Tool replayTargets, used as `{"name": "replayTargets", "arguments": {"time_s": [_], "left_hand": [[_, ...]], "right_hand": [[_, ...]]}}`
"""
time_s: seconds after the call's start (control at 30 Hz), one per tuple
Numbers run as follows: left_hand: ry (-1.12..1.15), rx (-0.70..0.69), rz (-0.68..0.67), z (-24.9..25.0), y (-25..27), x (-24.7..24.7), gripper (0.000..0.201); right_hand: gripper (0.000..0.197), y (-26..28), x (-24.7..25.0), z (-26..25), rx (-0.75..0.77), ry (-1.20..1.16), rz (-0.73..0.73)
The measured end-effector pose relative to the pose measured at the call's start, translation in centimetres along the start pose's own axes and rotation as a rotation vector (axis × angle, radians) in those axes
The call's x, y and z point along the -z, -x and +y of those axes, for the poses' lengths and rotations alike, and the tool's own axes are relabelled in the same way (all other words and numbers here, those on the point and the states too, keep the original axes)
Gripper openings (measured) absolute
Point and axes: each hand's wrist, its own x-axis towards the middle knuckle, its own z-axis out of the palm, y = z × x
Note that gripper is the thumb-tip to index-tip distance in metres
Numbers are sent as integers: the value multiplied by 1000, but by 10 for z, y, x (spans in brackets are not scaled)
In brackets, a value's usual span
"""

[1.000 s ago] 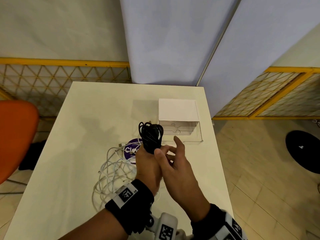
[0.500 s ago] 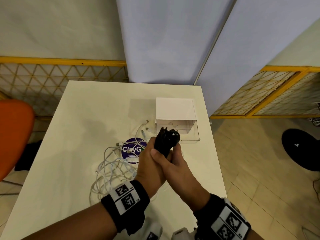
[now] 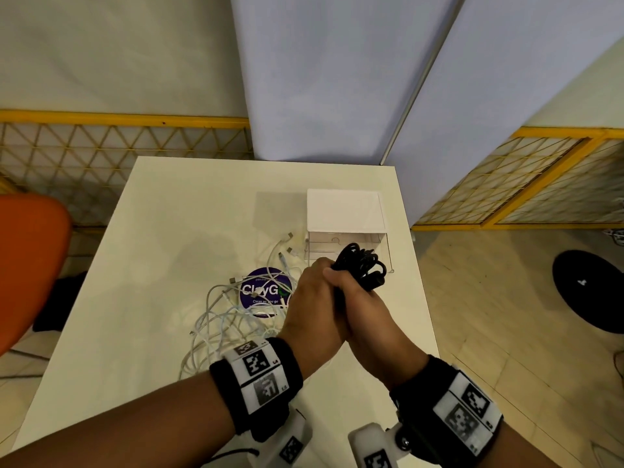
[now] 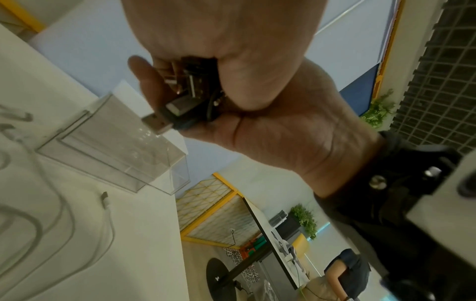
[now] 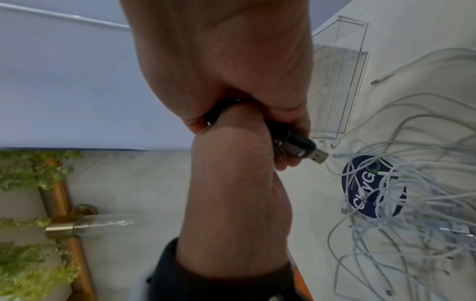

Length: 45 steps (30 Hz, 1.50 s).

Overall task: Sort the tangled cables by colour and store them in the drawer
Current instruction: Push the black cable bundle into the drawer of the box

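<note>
Both hands clasp one coiled black cable bundle (image 3: pixel 363 266) just above the table, in front of the clear drawer (image 3: pixel 347 246). The drawer is pulled out of its white box (image 3: pixel 344 209). My left hand (image 3: pixel 312 293) grips the bundle's lower part, and my right hand (image 3: pixel 366 309) wraps round it from the right. A black USB plug (image 4: pixel 157 121) sticks out below the fingers, also seen as the plug (image 5: pixel 317 157) from the right wrist. A tangle of white cables (image 3: pixel 229 315) lies on the table to the left of the hands.
A round purple sticker (image 3: pixel 263 292) sits under the white cables. The white table (image 3: pixel 169 231) ends close to the right of the drawer. An orange chair (image 3: pixel 27 258) stands at the left, and a black round base (image 3: pixel 591 292) rests on the floor at the right.
The right hand, open beside the bundle a second ago, now grips it together with the left. Both hands carried the black bundle right and forward, up to the drawer's front.
</note>
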Motion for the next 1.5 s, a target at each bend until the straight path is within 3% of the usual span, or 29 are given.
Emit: {"name": "replayTargets", "arguments": {"time_s": [0.1,0.17,0.23,0.4,0.6,0.73,0.8,0.9,0.97,1.07,1.17,1.3,1.5], "left_hand": [[-120,-86,70,8,-1,-1,20],[-291,-125,88,11,-4,-3,26],[-391,-115,-14,12,-6,-2,46],[-392,-74,-275,15,-7,8,83],[-409,-49,-296,24,-10,15,101],[-364,46,-388,10,-13,16,105],[-309,166,-422,-4,-15,19,91],[-112,359,-356,-29,-21,23,57],[16,512,-304,-46,-30,22,46],[310,744,-239,-66,-44,17,51],[460,890,-234,-79,-55,9,56],[571,959,-226,-90,-67,2,64],[787,935,-174,-88,-79,-1,60]], "right_hand": [[28,-1,1,-6,15,-41,-39],[30,0,4,-10,17,-87,-61],[33,-2,8,-12,12,-108,-86],[38,-9,16,-13,2,-155,-127],[30,-23,23,-21,125,-174,-97],[18,-49,29,-38,303,126,44],[23,-68,34,-47,400,262,124],[19,-92,37,-55,538,378,205],[17,-105,34,-54,636,495,211],[15,-128,28,-43,772,709,133],[20,-154,26,-22,827,1015,64],[23,-173,25,-2,884,1366,46],[26,-179,27,5,970,1557,115]]}}
